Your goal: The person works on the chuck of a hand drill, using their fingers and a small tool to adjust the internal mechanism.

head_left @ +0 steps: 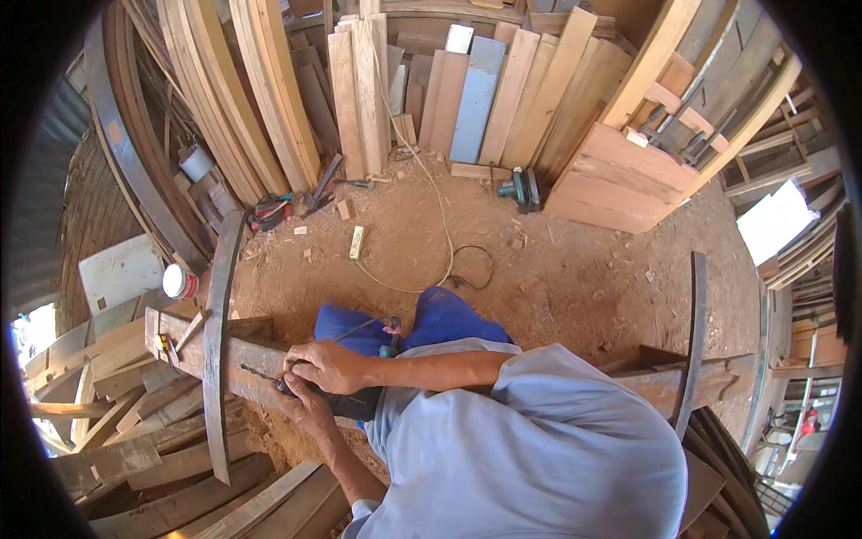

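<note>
My left hand (308, 413) is closed around the front end of what looks like a power drill, its dark body (356, 402) partly covered by my arms. A dark drill bit (259, 372) sticks out to the left from between my fingers. My right hand (330, 366) lies just beyond the left, its fingers bent and pinched at the drill's front end. The exact finger contact is hidden. Under the bit runs a long wooden beam (193, 353), on which a yellow and black tape measure (163, 345) and a small wooden stick (191, 331) rest.
A curved dark wooden bar (218, 350) crosses the beam at left, another (695, 337) at right. A teal circular saw (519, 189), a white power strip (357, 242) with its cord, and a white tub (180, 282) sit on the far side. Boards (444, 103) lean behind.
</note>
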`<state>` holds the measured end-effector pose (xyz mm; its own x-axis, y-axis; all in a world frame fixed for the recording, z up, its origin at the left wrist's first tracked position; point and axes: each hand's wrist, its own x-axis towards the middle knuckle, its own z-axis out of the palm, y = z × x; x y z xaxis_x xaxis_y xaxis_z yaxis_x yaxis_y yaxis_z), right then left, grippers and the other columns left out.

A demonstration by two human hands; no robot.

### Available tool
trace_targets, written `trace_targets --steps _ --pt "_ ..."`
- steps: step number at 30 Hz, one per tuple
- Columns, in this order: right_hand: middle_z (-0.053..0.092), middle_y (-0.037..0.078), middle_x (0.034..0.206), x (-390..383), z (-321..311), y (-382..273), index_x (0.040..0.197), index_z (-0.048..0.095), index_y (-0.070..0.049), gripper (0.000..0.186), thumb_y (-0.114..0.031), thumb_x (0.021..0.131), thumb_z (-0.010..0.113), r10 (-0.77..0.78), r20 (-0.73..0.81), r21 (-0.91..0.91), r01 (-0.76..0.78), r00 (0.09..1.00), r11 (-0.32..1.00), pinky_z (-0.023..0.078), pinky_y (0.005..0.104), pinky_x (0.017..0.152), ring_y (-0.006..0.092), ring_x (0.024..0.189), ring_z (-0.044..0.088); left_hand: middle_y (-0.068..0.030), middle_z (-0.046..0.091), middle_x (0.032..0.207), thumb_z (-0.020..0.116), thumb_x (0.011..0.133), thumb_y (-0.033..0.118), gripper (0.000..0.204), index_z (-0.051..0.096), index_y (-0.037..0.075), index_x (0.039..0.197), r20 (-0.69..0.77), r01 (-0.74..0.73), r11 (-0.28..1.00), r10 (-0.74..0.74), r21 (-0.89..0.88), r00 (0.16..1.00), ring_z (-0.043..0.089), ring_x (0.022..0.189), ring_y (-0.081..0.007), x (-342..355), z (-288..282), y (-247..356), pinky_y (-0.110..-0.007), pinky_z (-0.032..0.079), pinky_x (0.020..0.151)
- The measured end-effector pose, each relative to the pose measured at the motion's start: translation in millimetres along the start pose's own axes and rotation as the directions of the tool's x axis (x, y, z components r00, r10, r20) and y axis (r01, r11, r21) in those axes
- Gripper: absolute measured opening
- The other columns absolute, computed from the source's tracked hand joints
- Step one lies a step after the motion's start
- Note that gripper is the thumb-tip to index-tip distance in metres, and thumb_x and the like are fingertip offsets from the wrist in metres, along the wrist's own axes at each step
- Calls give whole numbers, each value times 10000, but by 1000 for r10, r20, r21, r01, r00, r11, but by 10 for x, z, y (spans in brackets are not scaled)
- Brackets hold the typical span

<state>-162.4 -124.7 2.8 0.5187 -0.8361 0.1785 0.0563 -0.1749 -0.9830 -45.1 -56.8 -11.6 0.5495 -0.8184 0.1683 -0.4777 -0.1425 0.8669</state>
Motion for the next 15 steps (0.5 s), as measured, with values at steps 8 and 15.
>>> trace_targets --steps 8,15 --pt "692 167 974 -1 -114 98 1103 620 37 252 -151 955 540 121 11 205 -121 993 971 520 379 823 259 928 677 -101 599 1099 325 1077 414 533 454 6 1395 242 269 768 -152 -581 958 587 1018 -199 -24 -141 -280 -354 510 888" --pt "673 110 1008 -151 -256 116 1114 629 47 267 -125 915 671 132 -23 197 -125 991 972 529 328 868 147 950 659 -139 635 1201 443 1063 254 408 511 -31 1347 424 292 714 8 -637 906 601 1127 -242 58 -421 -269 -387 440 1036"
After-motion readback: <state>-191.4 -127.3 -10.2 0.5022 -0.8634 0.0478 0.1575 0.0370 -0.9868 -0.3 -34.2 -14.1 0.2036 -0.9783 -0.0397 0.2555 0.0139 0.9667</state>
